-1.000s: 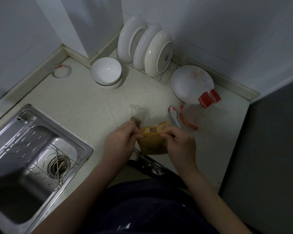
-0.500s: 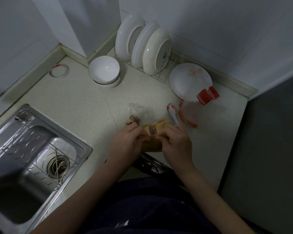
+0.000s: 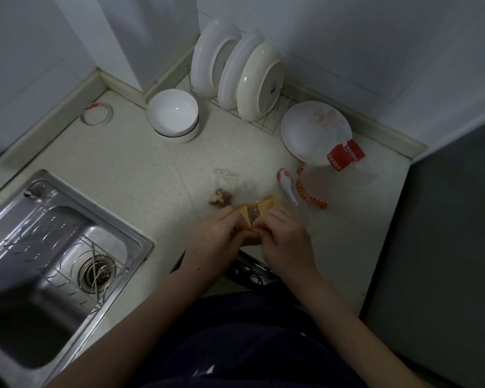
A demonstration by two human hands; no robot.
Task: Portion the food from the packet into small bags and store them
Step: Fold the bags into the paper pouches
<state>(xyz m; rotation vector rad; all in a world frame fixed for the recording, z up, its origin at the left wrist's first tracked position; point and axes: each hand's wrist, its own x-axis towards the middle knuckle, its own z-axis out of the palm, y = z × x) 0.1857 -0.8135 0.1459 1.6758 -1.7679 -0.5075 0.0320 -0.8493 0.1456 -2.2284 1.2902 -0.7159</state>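
Note:
A tan food packet (image 3: 263,210) is held over the counter near its front edge. My left hand (image 3: 219,233) pinches its left side and my right hand (image 3: 284,236) pinches its right side, thumbs close together at the packet's mouth; most of the packet is hidden behind my fingers. Just beyond my left hand lies a small clear bag (image 3: 225,186) with several brown food pieces (image 3: 220,198) in its lower part.
A steel sink (image 3: 48,264) fills the left. At the back stand a white bowl (image 3: 172,114), plates in a wire rack (image 3: 244,77) and a flat plate (image 3: 315,133). A spoon (image 3: 287,186), clear bags with red header (image 3: 345,155) and orange-trimmed plastic (image 3: 310,194) lie right.
My two hands have drawn closer together on the packet, folding its top so less of it shows. The small bag on the counter has not moved.

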